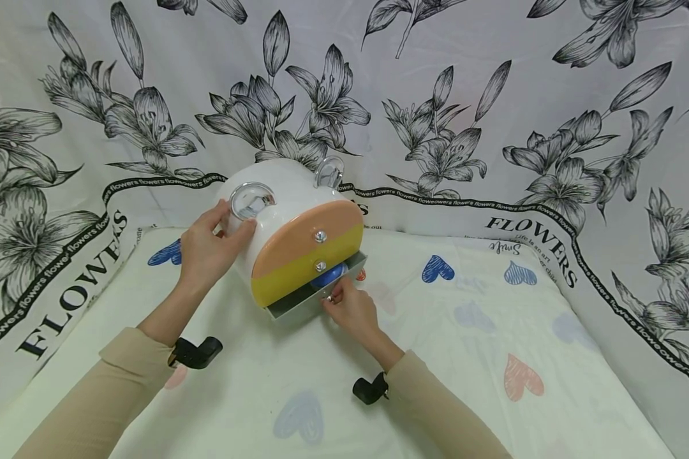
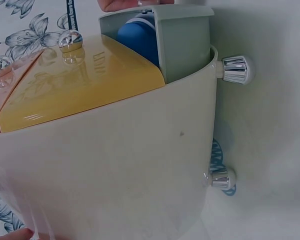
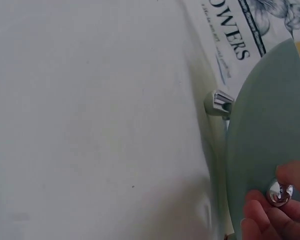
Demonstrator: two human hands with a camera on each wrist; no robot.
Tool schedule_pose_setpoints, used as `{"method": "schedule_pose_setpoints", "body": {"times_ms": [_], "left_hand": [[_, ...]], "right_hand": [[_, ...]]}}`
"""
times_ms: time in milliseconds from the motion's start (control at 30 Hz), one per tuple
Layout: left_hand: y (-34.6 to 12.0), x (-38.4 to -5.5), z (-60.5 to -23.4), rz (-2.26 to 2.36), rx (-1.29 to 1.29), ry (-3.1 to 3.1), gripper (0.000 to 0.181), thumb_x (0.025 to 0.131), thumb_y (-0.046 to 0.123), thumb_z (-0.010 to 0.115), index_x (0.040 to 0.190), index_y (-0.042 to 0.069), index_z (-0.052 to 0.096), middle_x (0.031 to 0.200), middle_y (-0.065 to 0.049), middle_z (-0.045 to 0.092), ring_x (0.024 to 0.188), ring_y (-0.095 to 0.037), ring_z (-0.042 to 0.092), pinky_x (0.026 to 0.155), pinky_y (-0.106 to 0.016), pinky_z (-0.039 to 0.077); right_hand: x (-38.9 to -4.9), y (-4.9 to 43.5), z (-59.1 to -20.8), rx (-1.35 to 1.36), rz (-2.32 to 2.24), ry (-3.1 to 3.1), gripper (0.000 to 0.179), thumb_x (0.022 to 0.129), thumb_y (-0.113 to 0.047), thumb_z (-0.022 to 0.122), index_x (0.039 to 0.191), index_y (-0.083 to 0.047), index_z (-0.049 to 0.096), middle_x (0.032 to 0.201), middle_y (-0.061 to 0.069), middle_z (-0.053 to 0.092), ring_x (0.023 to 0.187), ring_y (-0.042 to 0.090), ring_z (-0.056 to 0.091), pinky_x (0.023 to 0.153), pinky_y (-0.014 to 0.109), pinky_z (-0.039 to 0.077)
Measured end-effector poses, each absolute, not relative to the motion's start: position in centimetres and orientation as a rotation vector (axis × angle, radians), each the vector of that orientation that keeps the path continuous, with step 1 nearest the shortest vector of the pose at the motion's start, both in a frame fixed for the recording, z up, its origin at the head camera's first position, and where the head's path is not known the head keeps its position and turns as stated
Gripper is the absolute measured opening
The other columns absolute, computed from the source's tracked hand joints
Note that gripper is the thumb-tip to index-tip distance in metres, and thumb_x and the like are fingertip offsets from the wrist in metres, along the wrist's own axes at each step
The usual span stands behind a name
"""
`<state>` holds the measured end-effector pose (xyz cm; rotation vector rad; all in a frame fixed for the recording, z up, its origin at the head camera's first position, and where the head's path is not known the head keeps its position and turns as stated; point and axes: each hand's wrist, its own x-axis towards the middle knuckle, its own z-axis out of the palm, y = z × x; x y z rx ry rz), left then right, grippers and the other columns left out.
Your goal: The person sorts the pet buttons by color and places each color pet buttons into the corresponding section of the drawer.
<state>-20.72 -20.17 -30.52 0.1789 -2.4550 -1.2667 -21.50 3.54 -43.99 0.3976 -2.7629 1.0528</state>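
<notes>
A glossy white rounded chest (image 1: 281, 182) has silver ring-shaped ears and a front of orange (image 1: 298, 239), yellow (image 1: 298, 280) and grey-green drawers. The bottom grey-green drawer (image 1: 298, 312) is pulled partway out, with a blue rounded object (image 1: 330, 275) inside; its kind cannot be told. My right hand (image 1: 353, 309) pinches that drawer's small silver knob (image 3: 279, 193) between thumb and fingers. My left hand (image 1: 209, 248) rests on the chest's side beside the near ear (image 1: 252, 201), thumb and fingers spread. Only a fingertip of it shows in the left wrist view.
Silver feet (image 2: 236, 70) stick out from the chest's underside. Beneath lies a pale cloth printed with hearts (image 1: 438, 269). A white flower-printed curtain (image 1: 448, 38) hangs behind and at both sides. Each wrist wears a black camera mount (image 1: 198, 352).
</notes>
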Motion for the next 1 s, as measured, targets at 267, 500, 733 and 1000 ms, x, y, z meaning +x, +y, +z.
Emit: {"method": "schedule_pose_setpoints", "body": {"times_ms": [267, 500, 733, 1000], "left_hand": [[-20.3, -20.6, -30.4, -1.265, 0.168, -2.452, 0.070, 0.084, 0.048, 0.059, 0.140, 0.011, 0.039, 0.147, -0.002, 0.034, 0.132, -0.026, 0.037, 0.095, -0.045, 0.044], [-20.3, -20.5, -30.3, -1.275, 0.174, -2.453, 0.071, 0.084, 0.048, 0.059, 0.140, 0.012, 0.038, 0.147, -0.002, 0.033, 0.132, -0.025, 0.036, 0.096, -0.045, 0.044], [-20.2, -20.5, -30.4, -1.275, 0.178, -2.445, 0.070, 0.083, 0.048, 0.059, 0.140, 0.012, 0.039, 0.146, -0.001, 0.034, 0.131, -0.024, 0.038, 0.097, -0.044, 0.044], [-20.0, -20.4, -30.5, -1.287, 0.152, -2.425, 0.070, 0.083, 0.047, 0.060, 0.140, 0.011, 0.040, 0.146, -0.002, 0.035, 0.131, -0.025, 0.038, 0.097, -0.044, 0.044]], "right_hand": [[-22.1, 2.9, -44.0, 0.413, 1.041, -2.757, 0.023, 0.078, -0.029, 0.071, 0.084, -0.015, 0.054, 0.071, -0.005, 0.065, 0.055, 0.007, 0.054, 0.044, 0.019, 0.038], [-22.3, 2.6, -43.9, 0.438, 1.063, -2.758, 0.022, 0.079, -0.027, 0.071, 0.085, -0.013, 0.054, 0.073, -0.004, 0.066, 0.056, 0.008, 0.056, 0.045, 0.019, 0.039], [-22.8, 2.1, -44.0, 0.442, 1.090, -2.746, 0.022, 0.080, -0.027, 0.069, 0.086, -0.011, 0.055, 0.072, -0.004, 0.064, 0.054, 0.006, 0.053, 0.045, 0.018, 0.038], [-23.1, 1.4, -44.1, 0.394, 1.115, -2.740, 0.020, 0.079, -0.025, 0.069, 0.084, -0.011, 0.055, 0.071, -0.004, 0.064, 0.051, 0.005, 0.051, 0.043, 0.019, 0.038]]}}
